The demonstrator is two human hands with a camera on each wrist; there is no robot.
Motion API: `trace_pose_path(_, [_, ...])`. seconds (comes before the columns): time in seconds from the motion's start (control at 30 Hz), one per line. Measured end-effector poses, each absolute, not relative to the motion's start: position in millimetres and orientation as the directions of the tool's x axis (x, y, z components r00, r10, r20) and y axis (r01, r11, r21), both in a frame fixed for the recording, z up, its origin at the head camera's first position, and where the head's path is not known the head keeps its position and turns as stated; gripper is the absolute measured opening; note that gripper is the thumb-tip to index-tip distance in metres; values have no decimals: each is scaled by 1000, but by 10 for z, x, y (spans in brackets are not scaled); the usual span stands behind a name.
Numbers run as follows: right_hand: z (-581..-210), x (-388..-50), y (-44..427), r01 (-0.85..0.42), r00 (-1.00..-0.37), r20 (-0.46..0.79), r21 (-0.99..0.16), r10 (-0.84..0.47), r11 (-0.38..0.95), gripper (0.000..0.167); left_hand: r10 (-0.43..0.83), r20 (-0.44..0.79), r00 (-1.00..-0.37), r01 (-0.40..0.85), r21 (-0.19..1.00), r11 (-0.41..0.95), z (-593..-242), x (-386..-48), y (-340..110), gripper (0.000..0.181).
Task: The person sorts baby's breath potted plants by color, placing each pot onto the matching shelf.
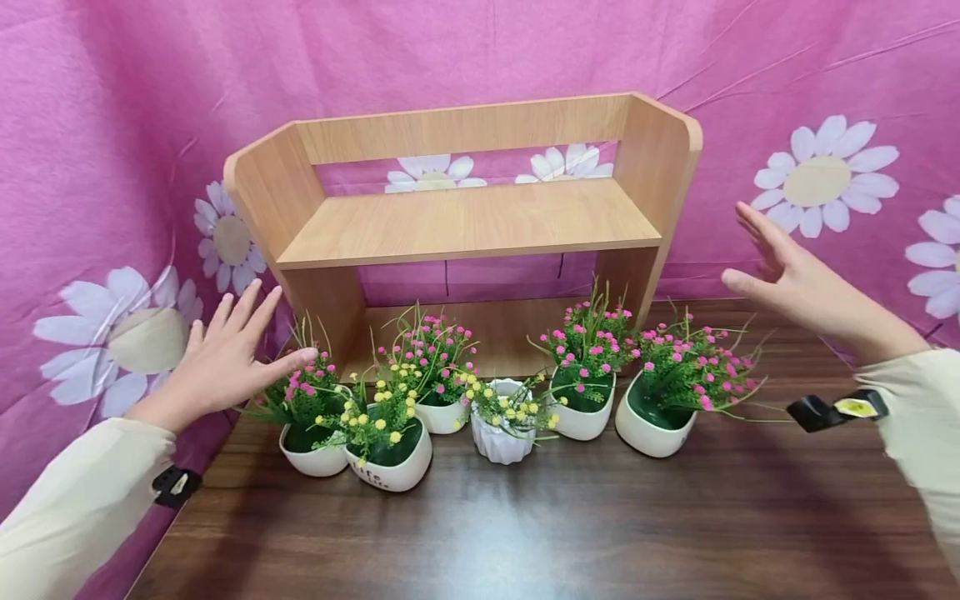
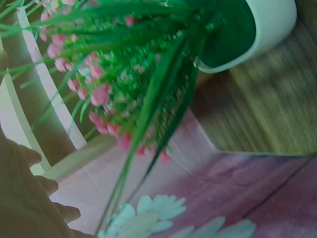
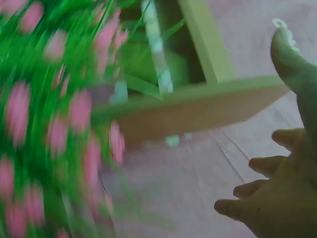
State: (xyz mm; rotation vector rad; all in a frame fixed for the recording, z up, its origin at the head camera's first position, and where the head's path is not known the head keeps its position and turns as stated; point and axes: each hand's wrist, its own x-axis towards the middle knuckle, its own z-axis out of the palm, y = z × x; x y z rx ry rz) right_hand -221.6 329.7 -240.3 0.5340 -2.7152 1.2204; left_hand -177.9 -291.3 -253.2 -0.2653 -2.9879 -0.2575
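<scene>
My left hand [image 1: 228, 354] is raised with its fingers spread and holds nothing. It is nearest the leftmost pink-flowered potted plant [image 1: 318, 454], which it partly overlaps in the head view. My right hand [image 1: 806, 287] hovers in the air right of the shelf, thumb apart from the straight fingers. Nearest to it is the rightmost pink-flowered potted plant [image 1: 656, 425]. Between the hands stand a yellow-flowered plant in a white pot with lettering [image 1: 397, 471], a yellow-flowered plant in a ribbed white pot [image 1: 504, 437], and two more pink-flowered plants [image 1: 442, 417], [image 1: 583, 412].
Behind the plants stands a two-tier wooden shelf [image 1: 472, 221] with a board across its upper back. The dark wood-grain table [image 1: 525, 533] carries everything. A pink cloth [image 1: 480, 50] with large white daisies hangs behind and on both sides.
</scene>
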Motion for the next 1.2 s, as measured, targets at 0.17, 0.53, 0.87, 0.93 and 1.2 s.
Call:
trace_pose_path(0.17, [-2415, -2387, 3032, -368, -926, 285, -829, -248, 421, 76, 166, 199, -966, 210, 228, 951, -2546, -1732, -2825, 97])
trace_pose_path(0.53, [-2521, -2670, 2561, -305, -945, 292, -949, -151, 75, 81, 209, 289, -934, 326, 451, 831, -2544, -1583, -2628, 94])
trace_pose_path(0.87, [-2555, -2775, 2407, -253, -967, 252, -968, -17, 5, 77, 138, 347, -928, 318, 538, 781, -2576, -1415, -2682, 104])
trace_pose_path(0.93, [-2558, -2788, 2396, -253, -967, 254, -967, 6, 34, 78, 119, 362, -924, 317, 556, 768, -2614, -1391, -2741, 106])
trace_pose_path(1.2, [-2532, -2796, 2390, -235, -970, 239, -969, 42, 81, 80, 22, 407, -913, 292, 616, 732, -2824, -1239, -2991, 107])
